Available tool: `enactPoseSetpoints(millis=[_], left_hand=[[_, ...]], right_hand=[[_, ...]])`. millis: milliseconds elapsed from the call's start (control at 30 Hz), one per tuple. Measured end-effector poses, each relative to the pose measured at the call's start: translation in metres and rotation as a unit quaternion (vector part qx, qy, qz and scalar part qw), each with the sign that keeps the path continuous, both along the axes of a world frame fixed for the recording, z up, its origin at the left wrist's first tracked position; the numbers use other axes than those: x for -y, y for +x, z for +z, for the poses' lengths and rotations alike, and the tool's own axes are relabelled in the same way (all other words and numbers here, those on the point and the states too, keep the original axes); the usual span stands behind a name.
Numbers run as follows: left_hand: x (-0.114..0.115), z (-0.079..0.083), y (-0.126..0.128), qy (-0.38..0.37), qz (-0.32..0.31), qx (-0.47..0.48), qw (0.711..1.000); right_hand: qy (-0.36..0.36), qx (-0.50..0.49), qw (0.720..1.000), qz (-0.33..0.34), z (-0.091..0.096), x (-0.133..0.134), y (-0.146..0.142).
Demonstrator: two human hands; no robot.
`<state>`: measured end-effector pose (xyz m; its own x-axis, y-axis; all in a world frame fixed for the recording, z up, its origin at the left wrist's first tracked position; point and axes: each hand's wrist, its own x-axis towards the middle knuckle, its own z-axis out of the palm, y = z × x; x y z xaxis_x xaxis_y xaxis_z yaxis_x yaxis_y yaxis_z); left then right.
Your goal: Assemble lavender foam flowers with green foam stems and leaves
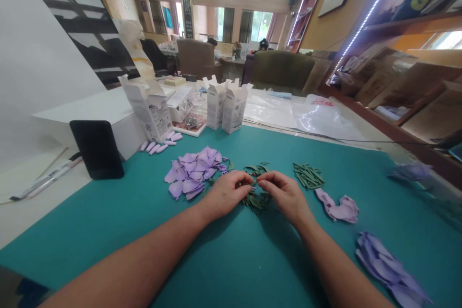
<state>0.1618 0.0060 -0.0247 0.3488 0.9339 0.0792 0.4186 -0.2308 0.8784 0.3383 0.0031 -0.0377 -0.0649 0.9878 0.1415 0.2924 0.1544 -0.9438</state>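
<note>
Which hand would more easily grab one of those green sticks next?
Probably the right hand: the green sticks lie just beyond it on the right side of the teal mat. The left hand sits nearer the purple petals.

Bare teal mat [231, 260] is left open across the lower middle of the frame, between the forearms. The left-centre is blocked by a heap of purple petals [193, 175], the centre-right by green stems [307, 175] and a folded petal piece [339, 208]; the upper middle is walled off by white boxes [225, 105]
</note>
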Motion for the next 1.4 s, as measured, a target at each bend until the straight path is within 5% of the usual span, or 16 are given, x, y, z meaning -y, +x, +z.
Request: enactPoseSetpoints(millis=[633,1400], left_hand=[[0.0003,-0.0045,-0.003,0.118,-0.032,-0.08,0.989],[0.0028,-0.0033,-0.0027,0.142,-0.054,-0.076,0.985]], right_hand=[[0.083,0.169,0.982,0.005,-0.0008,0.0021,0.0041],[0.007,0.059,0.998,0.013,0.0027,0.0055,-0.0017]])
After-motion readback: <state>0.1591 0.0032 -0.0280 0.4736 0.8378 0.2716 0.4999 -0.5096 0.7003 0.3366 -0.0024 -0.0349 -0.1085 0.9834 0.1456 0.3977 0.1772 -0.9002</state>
